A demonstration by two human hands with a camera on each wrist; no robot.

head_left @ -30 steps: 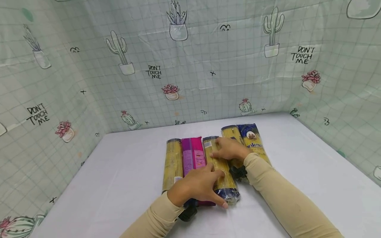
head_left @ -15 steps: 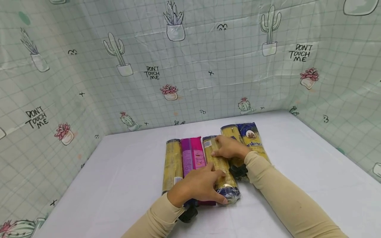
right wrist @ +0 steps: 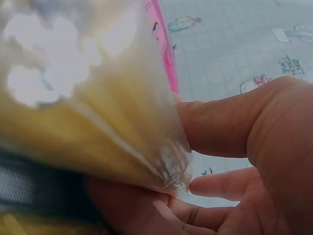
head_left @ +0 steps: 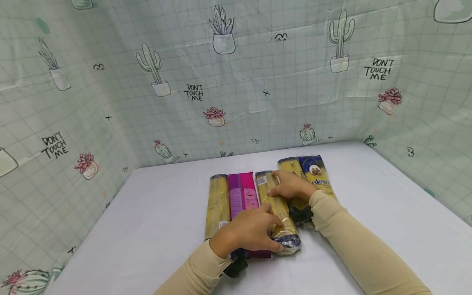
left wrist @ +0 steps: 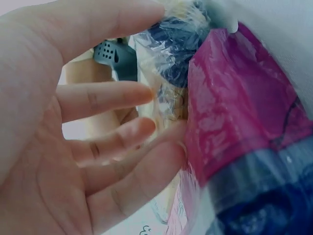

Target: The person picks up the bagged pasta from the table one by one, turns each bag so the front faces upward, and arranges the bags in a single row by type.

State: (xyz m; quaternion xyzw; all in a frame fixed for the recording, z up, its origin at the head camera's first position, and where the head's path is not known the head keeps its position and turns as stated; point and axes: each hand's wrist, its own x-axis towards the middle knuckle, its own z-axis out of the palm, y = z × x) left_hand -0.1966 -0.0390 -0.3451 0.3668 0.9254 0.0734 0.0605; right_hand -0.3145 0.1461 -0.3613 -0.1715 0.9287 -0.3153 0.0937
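Note:
A clear-wrapped packet of spaghetti with dark blue ends (head_left: 282,215) lies on the white table between both hands. My right hand (head_left: 294,186) grips its upper part, thumb on one side and fingers at the other; the right wrist view shows the thumb (right wrist: 215,125) against the wrapper. Over the packet's lower end, my left hand (head_left: 247,229) spreads its extended fingers, which touch the side in the left wrist view, thumb (left wrist: 112,24) near the blue end. Left of it lies a magenta packet (head_left: 243,192), partly under the left hand.
Another yellow pasta packet (head_left: 218,200) lies at the left of the row. To the right are a yellow packet (head_left: 289,164) and a blue-and-yellow one (head_left: 316,174), both partly covered by the right arm. Cactus-print sheeting (head_left: 236,82) walls the table (head_left: 166,213).
The head view shifts slightly. Both hands stay at the same spots on the spaghetti packet, and the packets keep their places.

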